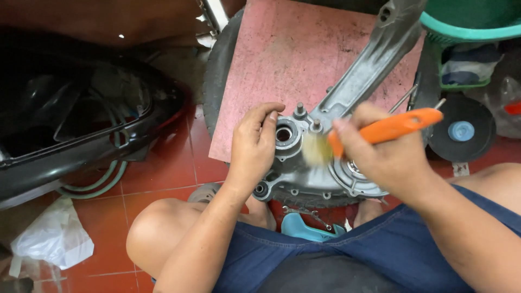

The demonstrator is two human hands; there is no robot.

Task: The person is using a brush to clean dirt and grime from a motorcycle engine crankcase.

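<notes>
The black scooter body panel [81, 108], with green hoses looping out beneath it, filled the left of the floor, and beside it a pink board [282, 59] lay across a tyre [217, 70] on the red floor tiles [157, 179]. On that board and tyre rested the grey metal engine casing [336, 108], its long arm running up to the right and its round bearing end lying just in front of the seated person's knees. The work in hand looked to be brushing that casing clean: the right hand [380, 157] was closed around the orange handle of a paintbrush [380, 130], bristles blurred against the metal beside the bearing hole, while the left hand [255, 144] lay loosely curled over the casing's edge, steadying it and clasping nothing else. To my eye the next move called for working the bristles round the studs and into the recesses, with the casing kept from shifting. Off to the right stood a green plastic basket [467, 27], a black disc with a pale blue centre [461, 130], and, at the lower left, a crumpled white plastic bag [51, 239] without any marking I could make out.
</notes>
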